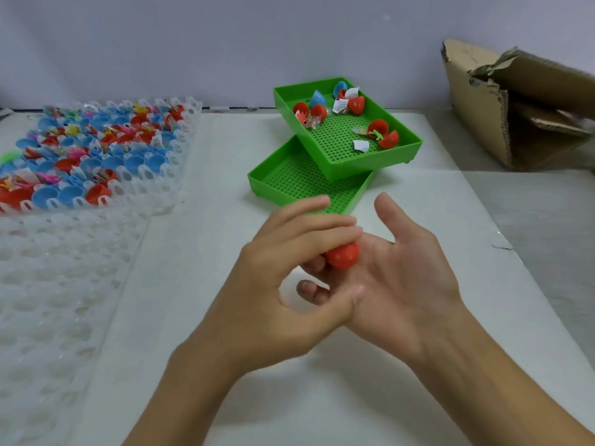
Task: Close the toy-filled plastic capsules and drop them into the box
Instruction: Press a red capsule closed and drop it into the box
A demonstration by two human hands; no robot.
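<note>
Both hands meet at centre: left hand (289, 278) fingers curl over a small red plastic capsule (343, 256) pressed against the flat, spread right hand (396, 272). Beyond the right hand, far right, waits the torn cardboard box (515, 107), nearer that hand.

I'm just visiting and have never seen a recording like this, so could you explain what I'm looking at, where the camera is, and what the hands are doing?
There is no machine here: a person works with bare hands, and the single camera sits on their head, looking forward and down. The left hand and right hand meet around a red capsule; the left fingers curl over it while the right palm lies open beneath. On the white table stand two stacked green trays; the upper one holds open red and blue capsule halves with small toys and paper slips. At left, a clear tray holds many more halves, with an empty clear tray nearer. A torn cardboard box sits at the right.
</note>
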